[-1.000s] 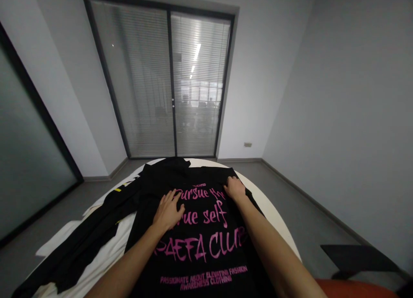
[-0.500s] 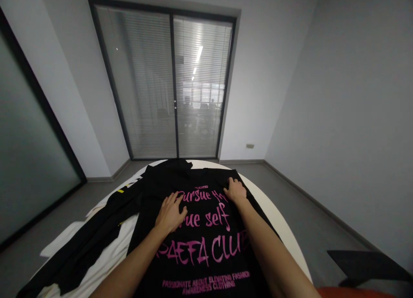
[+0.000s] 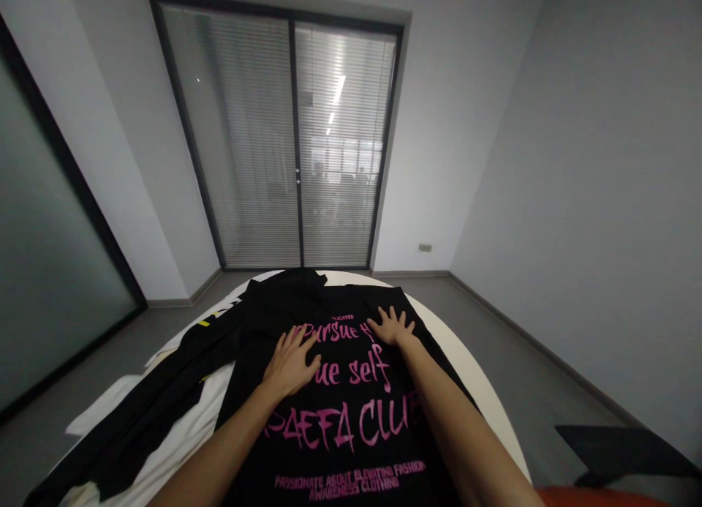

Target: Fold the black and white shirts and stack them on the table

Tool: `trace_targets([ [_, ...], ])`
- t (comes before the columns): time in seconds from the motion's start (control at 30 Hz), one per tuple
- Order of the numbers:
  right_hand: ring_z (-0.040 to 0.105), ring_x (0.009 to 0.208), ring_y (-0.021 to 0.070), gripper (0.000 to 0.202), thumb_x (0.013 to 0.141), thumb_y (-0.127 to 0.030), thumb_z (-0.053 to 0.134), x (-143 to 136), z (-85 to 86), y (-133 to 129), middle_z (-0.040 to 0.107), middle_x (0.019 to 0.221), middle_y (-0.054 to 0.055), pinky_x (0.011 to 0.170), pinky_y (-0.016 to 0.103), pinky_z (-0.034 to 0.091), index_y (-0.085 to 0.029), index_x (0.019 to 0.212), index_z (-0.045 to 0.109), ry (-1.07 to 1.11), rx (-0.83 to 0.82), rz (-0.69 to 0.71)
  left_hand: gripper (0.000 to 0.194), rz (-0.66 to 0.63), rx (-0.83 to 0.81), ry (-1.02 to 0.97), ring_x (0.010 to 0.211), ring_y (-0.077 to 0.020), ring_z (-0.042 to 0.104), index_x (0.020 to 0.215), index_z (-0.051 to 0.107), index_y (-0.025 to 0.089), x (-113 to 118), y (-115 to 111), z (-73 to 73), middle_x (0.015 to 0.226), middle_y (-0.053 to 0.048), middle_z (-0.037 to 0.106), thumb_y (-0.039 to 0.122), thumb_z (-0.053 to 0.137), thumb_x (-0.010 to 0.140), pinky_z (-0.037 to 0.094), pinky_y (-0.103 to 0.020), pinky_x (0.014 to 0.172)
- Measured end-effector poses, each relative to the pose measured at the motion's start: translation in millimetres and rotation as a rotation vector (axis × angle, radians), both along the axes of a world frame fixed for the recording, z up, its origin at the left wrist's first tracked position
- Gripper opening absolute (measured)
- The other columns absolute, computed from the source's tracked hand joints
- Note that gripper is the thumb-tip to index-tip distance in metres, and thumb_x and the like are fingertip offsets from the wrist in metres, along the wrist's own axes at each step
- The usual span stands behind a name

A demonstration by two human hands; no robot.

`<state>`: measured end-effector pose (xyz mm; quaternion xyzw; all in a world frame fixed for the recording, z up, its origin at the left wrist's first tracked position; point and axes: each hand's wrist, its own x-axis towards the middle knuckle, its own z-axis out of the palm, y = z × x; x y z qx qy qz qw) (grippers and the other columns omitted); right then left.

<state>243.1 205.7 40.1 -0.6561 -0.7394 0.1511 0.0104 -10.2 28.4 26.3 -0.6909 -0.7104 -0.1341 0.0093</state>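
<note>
A black T-shirt (image 3: 351, 393) with pink lettering lies spread out before me. My left hand (image 3: 293, 361) rests flat on its left part, over the start of the printed words, with the fingers apart. On the upper right of the print, my right hand (image 3: 392, 327) lies with its fingers spread. Neither hand grips the cloth. The shirt's lower end runs out of view between my forearms.
A round white table (image 3: 466, 357) carries the clothes. Left of the shirt lie other black garments (image 3: 164, 382) and white ones (image 3: 186, 426), overlapping. A dark flat object (image 3: 619, 448) stands at the lower right. Beyond are glass doors (image 3: 296, 222) with blinds.
My right hand has slid slightly down and to the left on the shirt, and its fingers have gone from bent to spread. My left hand stays about where it was.
</note>
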Motion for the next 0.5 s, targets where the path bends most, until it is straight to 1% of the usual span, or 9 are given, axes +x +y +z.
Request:
trace_targets([
  [0.07,-0.001,0.149,0.0416,0.080,0.089,-0.075,0.023,5,-0.6,2,0.005,0.166,0.007,0.112,0.066,0.003,-0.032,0.156,0.021,0.041,-0.046,0.010,0.058,-0.023,-0.027,0.005,0.148,-0.0340,0.023,0.146,0.046,0.034,1,-2,1.7,0.159,-0.005,0.034,0.052,0.047,0.091,0.020,-0.054,0.118],
  [0.17,0.005,0.149,0.0386,0.075,0.093,-0.070,0.012,14,0.9,4,0.011,0.165,0.006,0.114,0.063,0.008,-0.030,0.156,0.023,0.068,-0.040,-0.011,0.060,-0.037,-0.057,0.008,0.148,-0.0372,0.020,0.147,0.043,0.035,4,-6,4.2,0.160,-0.007,0.030,0.055,0.046,0.091,0.018,-0.058,0.117],
  [0.2,0.007,0.149,0.0381,0.074,0.094,-0.068,0.011,18,1.0,3,0.012,0.165,0.006,0.114,0.061,0.010,-0.029,0.156,0.023,0.066,-0.034,-0.021,0.060,-0.041,-0.066,0.009,0.148,-0.0381,0.019,0.148,0.042,0.035,5,-9,4.9,0.160,-0.007,0.029,0.056,0.045,0.092,0.018,-0.060,0.116],
  [0.27,0.005,0.150,0.0378,0.073,0.095,-0.066,0.015,23,-0.7,-1,0.010,0.165,0.007,0.115,0.060,0.010,-0.027,0.157,0.021,0.055,-0.021,-0.037,0.062,-0.055,-0.087,0.012,0.148,-0.0398,0.018,0.149,0.039,0.034,8,-14,6.3,0.161,-0.009,0.028,0.058,0.043,0.092,0.018,-0.061,0.115],
  [0.37,0.001,0.150,0.0379,0.072,0.095,-0.064,0.027,28,-4.9,-9,0.007,0.165,0.007,0.116,0.060,0.006,-0.026,0.157,0.021,0.038,0.004,-0.042,0.063,-0.073,-0.111,0.023,0.147,-0.0406,0.018,0.151,0.038,0.032,11,-22,9.8,0.160,-0.011,0.029,0.058,0.040,0.093,0.020,-0.062,0.115],
  [0.43,0.008,0.149,0.0378,0.071,0.094,-0.065,0.031,30,-5.0,-13,0.016,0.164,0.007,0.115,0.060,0.010,-0.027,0.154,0.030,0.058,0.055,-0.048,0.062,-0.070,-0.129,0.030,0.147,-0.0403,0.020,0.150,0.038,0.031,13,-25,14.3,0.160,-0.011,0.030,0.057,0.040,0.094,0.021,-0.061,0.114],
  [0.5,0.024,0.146,0.0357,0.064,0.095,-0.064,0.029,35,-1.1,-14,0.030,0.160,0.007,0.113,0.057,0.020,-0.029,0.146,0.045,0.092,0.125,-0.069,0.063,-0.063,-0.167,0.040,0.146,-0.0403,0.023,0.150,0.040,0.029,15,-26,21.2,0.159,-0.012,0.031,0.057,0.041,0.093,0.023,-0.060,0.114],
])
